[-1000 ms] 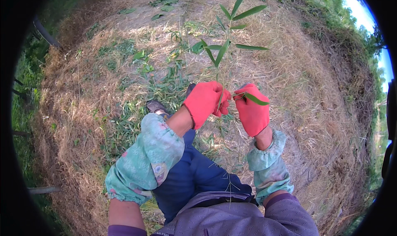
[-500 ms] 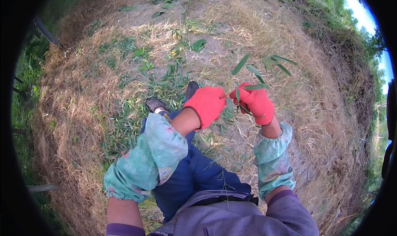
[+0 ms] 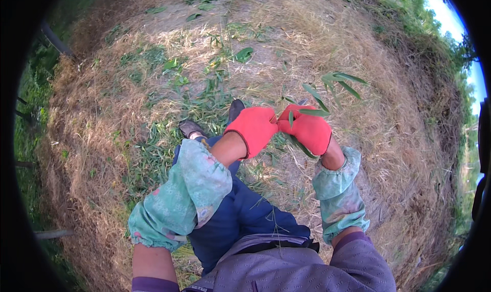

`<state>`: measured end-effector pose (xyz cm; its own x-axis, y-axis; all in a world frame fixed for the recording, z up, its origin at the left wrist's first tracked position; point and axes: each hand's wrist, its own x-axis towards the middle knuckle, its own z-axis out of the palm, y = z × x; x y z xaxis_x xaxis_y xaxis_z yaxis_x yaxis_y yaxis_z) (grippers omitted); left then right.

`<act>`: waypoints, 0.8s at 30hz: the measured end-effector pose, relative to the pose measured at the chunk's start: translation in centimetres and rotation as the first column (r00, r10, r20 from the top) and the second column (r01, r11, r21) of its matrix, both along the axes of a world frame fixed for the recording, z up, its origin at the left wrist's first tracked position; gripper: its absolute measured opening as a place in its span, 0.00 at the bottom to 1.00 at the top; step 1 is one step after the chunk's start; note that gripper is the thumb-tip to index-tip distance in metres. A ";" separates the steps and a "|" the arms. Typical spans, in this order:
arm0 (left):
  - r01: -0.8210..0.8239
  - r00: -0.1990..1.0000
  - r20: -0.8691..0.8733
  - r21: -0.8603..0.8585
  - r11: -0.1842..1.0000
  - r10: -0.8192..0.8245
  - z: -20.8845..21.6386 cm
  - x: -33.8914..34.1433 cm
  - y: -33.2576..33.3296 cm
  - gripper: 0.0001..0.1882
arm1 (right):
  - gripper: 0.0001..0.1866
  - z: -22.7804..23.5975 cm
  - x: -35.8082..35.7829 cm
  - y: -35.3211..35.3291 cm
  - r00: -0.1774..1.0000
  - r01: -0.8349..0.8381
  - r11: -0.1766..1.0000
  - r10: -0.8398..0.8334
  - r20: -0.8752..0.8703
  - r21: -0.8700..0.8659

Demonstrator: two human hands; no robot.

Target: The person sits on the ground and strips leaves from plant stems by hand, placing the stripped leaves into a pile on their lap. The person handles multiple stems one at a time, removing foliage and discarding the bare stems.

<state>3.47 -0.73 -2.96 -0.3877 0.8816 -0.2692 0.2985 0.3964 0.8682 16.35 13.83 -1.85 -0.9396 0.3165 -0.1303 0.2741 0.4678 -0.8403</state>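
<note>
A wide slope of dry, straw-coloured grass (image 3: 358, 51) fills the view beyond the fingers, with patches of green cut leaves (image 3: 204, 87) scattered on it ahead of the fingertips and to their left. Below the hands, the person's dark blue trousers (image 3: 240, 215) run down to two dark shoes (image 3: 192, 128) planted on the grass just left of the left fingers.

Both forearms rise from the lower edge, each in a pale green patterned sleeve cover (image 3: 184, 195), and bend inward so the hands meet in front of the body. The left hand (image 3: 254, 128), in a red glove, is curled closed, its fingertips pressed against the right glove. The right hand (image 3: 308, 130), also gloved red, is closed around a thin leafy sprig (image 3: 335, 82).

The sprig's stem passes through the right fist; narrow green leaves fan out above and right of the fingers, and a few poke out below them. The two-handed grip probably steadies the thin stem, which would otherwise bend.
</note>
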 end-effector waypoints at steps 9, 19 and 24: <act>0.090 0.978 0.188 -0.010 0.996 -0.086 1.7 -0.7 -0.6 0.17 | 0.10 -0.8 0.9 1.2 0.997 0.075 0.831 -0.047 0.064 -0.551; 0.019 0.971 0.239 -0.008 1.000 -0.016 0.5 -1.1 -0.2 0.11 | 0.07 -3.2 0.0 1.5 0.988 0.130 0.916 -0.088 -0.125 0.380; -0.193 0.916 0.366 0.043 0.980 0.164 0.2 -1.1 -0.3 0.10 | 0.11 -3.7 1.3 3.4 0.853 0.508 0.818 -0.434 -0.289 0.270</act>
<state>2.35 -1.07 -2.75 -0.4309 0.8301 -0.3540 -0.1085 0.3418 0.9335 17.61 17.27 -5.59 -0.6566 0.7161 0.2368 0.3713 0.5802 -0.7249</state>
